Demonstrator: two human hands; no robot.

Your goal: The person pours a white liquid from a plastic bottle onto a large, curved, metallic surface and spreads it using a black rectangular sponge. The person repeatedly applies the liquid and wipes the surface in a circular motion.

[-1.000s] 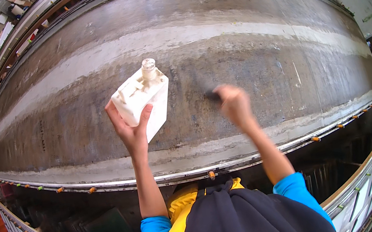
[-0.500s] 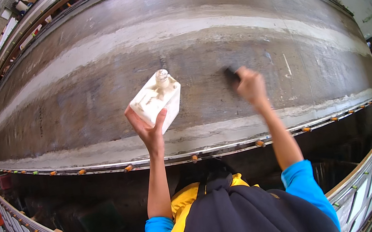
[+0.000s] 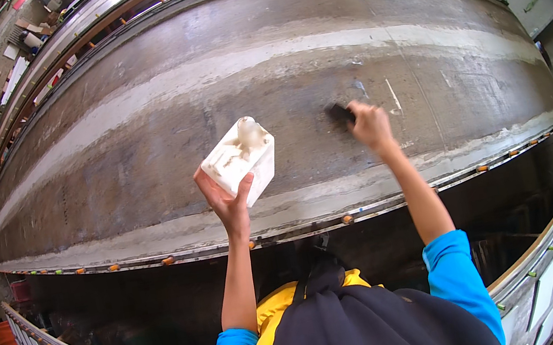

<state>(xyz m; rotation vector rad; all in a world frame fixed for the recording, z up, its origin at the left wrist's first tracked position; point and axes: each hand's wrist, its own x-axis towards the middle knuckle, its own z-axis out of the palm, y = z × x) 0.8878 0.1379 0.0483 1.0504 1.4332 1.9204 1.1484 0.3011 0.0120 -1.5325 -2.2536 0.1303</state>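
Left hand (image 3: 226,201) clasps white plastic jug (image 3: 250,161) above bench (image 3: 138,174); right hand (image 3: 372,127) wrapped round black block (image 3: 340,113), blurred, contact unclear; best hold jug steady, block flat, strokes even

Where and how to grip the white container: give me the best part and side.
Grip the white container by its boxy body, probably best from the near left, where the left hand holds it. Its flat sides give a broad hold, and the rounded neck stands at the far end, clear of that hand.
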